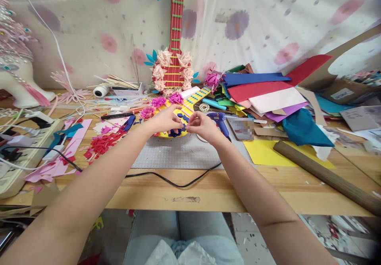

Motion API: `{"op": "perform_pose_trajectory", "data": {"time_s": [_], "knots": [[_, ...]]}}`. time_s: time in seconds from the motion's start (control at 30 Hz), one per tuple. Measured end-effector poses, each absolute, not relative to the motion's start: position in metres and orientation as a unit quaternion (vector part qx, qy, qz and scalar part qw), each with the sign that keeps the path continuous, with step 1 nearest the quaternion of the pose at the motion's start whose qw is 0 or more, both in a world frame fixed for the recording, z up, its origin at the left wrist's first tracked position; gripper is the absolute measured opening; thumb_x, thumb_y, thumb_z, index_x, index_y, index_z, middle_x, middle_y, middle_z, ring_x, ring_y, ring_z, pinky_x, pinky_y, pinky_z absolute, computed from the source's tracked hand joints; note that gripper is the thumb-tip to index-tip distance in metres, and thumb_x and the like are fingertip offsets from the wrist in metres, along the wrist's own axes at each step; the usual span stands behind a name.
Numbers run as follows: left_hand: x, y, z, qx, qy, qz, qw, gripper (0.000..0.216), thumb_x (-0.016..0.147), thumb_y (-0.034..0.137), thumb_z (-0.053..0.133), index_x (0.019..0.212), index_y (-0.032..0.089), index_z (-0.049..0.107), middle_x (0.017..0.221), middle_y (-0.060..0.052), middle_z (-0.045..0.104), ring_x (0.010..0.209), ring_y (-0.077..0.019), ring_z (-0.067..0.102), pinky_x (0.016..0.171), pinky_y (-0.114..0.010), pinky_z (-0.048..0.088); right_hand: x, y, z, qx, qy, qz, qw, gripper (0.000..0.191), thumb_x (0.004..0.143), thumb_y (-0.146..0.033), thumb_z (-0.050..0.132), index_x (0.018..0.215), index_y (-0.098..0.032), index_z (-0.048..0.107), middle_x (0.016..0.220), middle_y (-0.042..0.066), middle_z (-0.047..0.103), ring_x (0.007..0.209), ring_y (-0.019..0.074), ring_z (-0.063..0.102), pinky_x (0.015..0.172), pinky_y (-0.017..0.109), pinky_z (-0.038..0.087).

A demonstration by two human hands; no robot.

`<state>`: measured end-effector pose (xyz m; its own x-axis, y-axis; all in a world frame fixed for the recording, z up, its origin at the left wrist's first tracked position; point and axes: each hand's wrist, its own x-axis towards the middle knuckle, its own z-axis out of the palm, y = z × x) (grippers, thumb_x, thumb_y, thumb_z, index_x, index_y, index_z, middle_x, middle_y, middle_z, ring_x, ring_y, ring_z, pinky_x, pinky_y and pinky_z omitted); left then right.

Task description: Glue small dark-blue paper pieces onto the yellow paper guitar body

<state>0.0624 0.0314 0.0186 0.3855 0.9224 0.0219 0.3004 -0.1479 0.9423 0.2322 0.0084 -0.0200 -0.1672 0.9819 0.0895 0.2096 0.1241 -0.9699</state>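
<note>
Centrally, before the upright red guitar (175, 74), lies the yellow guitar (184, 134), the left hand (166, 120) curled, its hold unclear, the right hand (202, 125) with fingertips together near blue petals (184, 117), which presumably want light, steady pressure.

left arm (101, 177) and right arm (253, 193) stretched forward, converging; left hand (167, 120) fingers bent, right hand (201, 124) fingers curled toward thumb, hands near each other.

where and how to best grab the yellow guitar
Probably take the yellow guitar by its blue-striped neck, from above: the neck is narrow and slants away past the right hand, while pink flowers line the body's left edge.
</note>
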Motion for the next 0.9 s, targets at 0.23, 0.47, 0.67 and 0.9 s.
{"op": "perform_pose_trajectory", "data": {"time_s": [0.23,0.47,0.67,0.9], "knots": [[0.065,0.030,0.017,0.688,0.450,0.321,0.470,0.069,0.046,0.004,0.074,0.110,0.022,0.054,0.055,0.003,0.063,0.043,-0.0139,0.057,0.039,-0.018,0.035,0.233,0.010,-0.017,-0.458,-0.628,0.464,0.425,0.033,0.061,-0.022,0.069,0.084,-0.022,0.044,0.070,-0.002,0.065,0.066,0.0131,0.062,0.062,0.026,0.048],[0.065,0.036,0.008,0.756,0.474,0.353,0.281,0.054,0.058,0.014,0.071,0.108,0.024,0.056,0.081,-0.003,0.068,0.072,-0.0190,0.062,0.063,-0.028,0.046,0.240,0.029,-0.013,-0.519,-0.626,0.377,0.444,0.028,0.061,-0.018,0.064,0.081,-0.021,0.045,0.068,-0.002,0.063,0.064,0.0146,0.063,0.060,0.027,0.049],[0.067,0.024,-0.015,0.827,0.460,0.318,0.058,0.033,0.067,0.035,0.066,0.095,0.019,0.060,0.103,-0.011,0.062,0.105,-0.0297,0.051,0.092,-0.043,0.038,0.244,0.047,-0.029,-0.542,-0.528,0.344,0.556,0.028,0.064,-0.022,0.059,0.084,-0.022,0.040,0.074,-0.002,0.060,0.067,0.0133,0.063,0.064,0.029,0.051],[0.070,0.026,-0.026,0.863,0.444,0.237,0.039,0.009,0.070,0.025,0.059,0.077,0.021,0.063,0.088,-0.007,0.065,0.090,-0.0260,0.057,0.086,-0.041,0.040,0.230,0.043,-0.042,-0.549,-0.514,0.331,0.570,0.024,0.064,-0.021,0.059,0.081,-0.022,0.041,0.074,-0.003,0.059,0.071,0.0133,0.061,0.072,0.030,0.050]]}}
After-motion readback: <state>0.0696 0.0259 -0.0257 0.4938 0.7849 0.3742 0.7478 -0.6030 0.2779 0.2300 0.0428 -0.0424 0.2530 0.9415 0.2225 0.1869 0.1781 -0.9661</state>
